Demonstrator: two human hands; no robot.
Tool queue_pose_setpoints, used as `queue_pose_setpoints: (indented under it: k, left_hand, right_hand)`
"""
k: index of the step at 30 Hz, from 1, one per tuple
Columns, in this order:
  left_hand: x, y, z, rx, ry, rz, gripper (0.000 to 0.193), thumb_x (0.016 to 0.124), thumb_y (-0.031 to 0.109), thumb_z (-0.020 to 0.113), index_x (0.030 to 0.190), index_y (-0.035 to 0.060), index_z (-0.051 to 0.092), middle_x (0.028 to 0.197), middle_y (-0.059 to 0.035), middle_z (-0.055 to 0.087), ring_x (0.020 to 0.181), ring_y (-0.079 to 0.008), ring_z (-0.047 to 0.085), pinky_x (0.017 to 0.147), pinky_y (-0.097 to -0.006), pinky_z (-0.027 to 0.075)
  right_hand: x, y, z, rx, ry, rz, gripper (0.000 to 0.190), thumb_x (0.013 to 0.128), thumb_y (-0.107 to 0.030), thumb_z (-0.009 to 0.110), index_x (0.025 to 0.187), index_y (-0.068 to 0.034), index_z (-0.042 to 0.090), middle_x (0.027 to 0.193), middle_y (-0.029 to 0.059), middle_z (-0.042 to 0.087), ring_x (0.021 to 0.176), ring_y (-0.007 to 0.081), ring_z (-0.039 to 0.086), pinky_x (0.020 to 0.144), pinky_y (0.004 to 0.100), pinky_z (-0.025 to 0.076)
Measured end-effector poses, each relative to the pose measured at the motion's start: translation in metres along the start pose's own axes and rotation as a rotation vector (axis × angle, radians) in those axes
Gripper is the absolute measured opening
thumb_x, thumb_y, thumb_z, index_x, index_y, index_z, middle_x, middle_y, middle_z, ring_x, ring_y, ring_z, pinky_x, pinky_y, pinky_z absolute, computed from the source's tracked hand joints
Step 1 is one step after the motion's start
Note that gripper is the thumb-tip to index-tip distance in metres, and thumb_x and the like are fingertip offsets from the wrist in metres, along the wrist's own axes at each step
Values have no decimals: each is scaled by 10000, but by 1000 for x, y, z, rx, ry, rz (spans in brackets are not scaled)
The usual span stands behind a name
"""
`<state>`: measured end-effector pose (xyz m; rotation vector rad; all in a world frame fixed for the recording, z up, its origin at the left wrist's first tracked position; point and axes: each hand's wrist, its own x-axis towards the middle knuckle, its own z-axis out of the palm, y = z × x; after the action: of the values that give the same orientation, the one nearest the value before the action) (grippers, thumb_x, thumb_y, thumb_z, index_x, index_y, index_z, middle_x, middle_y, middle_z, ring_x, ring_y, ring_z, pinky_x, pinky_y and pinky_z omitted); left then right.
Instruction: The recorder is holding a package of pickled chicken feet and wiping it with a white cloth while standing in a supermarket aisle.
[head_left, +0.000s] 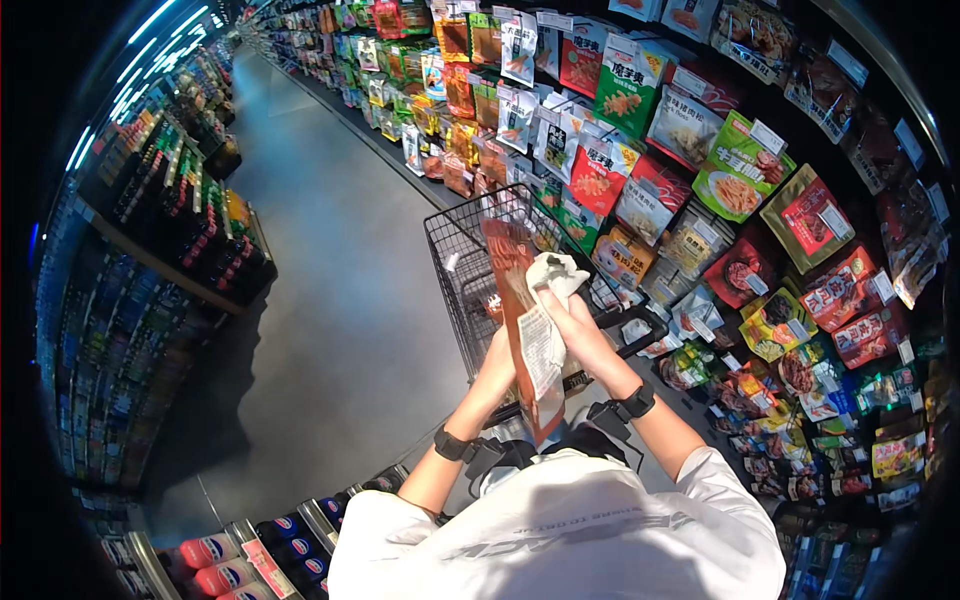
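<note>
A flat reddish-brown snack bag (536, 349) with a printed white label stands nearly edge-on before me, above the cart. My left hand (504, 354) grips its left side, and the fingers are hidden behind it. A crumpled white cloth (556, 271) is bunched in my right hand (574, 322), close against the bag's right face. Whether the cloth touches the bag is hard to tell. Below both hands is a black wire shopping cart (448, 289), with its handle (649, 337) to the right of my right wrist.
Hanging snack packets (592, 180) fill the rack along the right, close beside the cart. Bottle shelves (202, 217) line the left side of the grey aisle floor (337, 262). Pink-capped bottles (217, 562) and dark bottles stand at the lower left, behind me.
</note>
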<state>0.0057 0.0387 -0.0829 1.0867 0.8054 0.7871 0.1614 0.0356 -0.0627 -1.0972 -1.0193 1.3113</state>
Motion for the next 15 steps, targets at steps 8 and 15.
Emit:
queue_pose_setpoints:
  k: [8,15]
  left_hand:
    - [1,-29,-44,-572,-392,-215,499,1035,363,493,1388,11,471,1272,-105,607,1124,-175,628,901,-334,558]
    - [9,17,-57,-519,-11,-88,682,1027,537,392,1468,17,374,1461,-143,477,1254,-244,552,1017,-381,492]
  right_hand:
    - [23,41,-14,67,160,43,278,951,-189,670,1147,6,641,1036,22,695,861,61,631,746,240,499]
    - [44,51,-30,-195,377,-253,273,923,-202,698,1055,36,686,949,53,720,840,83,638,744,263,496]
